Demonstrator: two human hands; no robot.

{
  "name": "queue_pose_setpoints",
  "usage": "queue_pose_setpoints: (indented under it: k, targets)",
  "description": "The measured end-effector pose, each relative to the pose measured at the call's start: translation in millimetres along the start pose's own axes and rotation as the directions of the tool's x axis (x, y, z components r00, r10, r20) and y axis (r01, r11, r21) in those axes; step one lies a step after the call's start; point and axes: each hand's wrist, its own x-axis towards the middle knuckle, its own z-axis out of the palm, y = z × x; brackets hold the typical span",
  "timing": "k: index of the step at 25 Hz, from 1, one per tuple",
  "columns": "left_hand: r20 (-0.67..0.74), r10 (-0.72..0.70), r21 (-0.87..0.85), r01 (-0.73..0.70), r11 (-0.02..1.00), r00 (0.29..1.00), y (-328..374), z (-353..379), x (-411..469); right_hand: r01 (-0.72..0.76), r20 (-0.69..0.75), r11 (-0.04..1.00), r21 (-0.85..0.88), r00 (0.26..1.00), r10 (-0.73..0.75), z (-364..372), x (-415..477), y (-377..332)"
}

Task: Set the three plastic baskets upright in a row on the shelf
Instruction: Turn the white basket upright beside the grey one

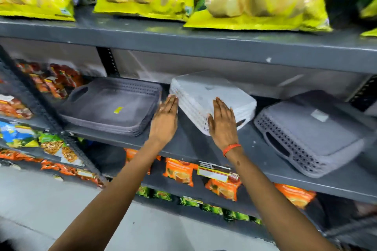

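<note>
Reaching into the middle shelf, I have three baskets before me. On the left sits the dark grey basket, already upright with its hollow facing up and a yellow sticker inside. My left hand is flat and open, gripping nothing, fingertips at the near left corner of the white basket, in the gap between it and the grey one. That white basket lies upside down in the middle, base up and skewed, perforated wall toward me. My right hand is open too, palm pressed against its front wall, so I judge I am bracketing it from both sides to turn it over. Motion blur makes it hard to say whether it is one basket or a nested stack. Further right, well apart, the lilac basket also lies overturned, handle slot facing me.
</note>
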Motion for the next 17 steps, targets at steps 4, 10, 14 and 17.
queue_pose_setpoints:
  k: [4,10,14,17]
  targets:
    - [0.018,0.244,0.005,-0.244,0.97,0.97,63.8,34.7,-4.1,-0.177,0.054,0.983,-0.047,0.982,0.18,-9.0,-18.6,74.8]
    - [0.344,0.522,0.096,-0.582,0.807,0.781,121.2,79.5,-6.2,-0.253,0.232,0.963,-0.095,0.935,0.269,-3.7,-39.2,123.5]
    - [0.461,0.414,0.306,-0.579,0.756,0.785,137.1,104.9,-4.2,-0.184,0.242,0.977,-0.104,0.949,0.204,-4.2,-39.4,129.5]
    - [0.429,0.347,0.365,-0.511,0.778,0.834,147.3,95.0,-1.8,-0.259,0.194,0.965,-0.046,0.945,0.263,-8.5,-36.4,124.0]
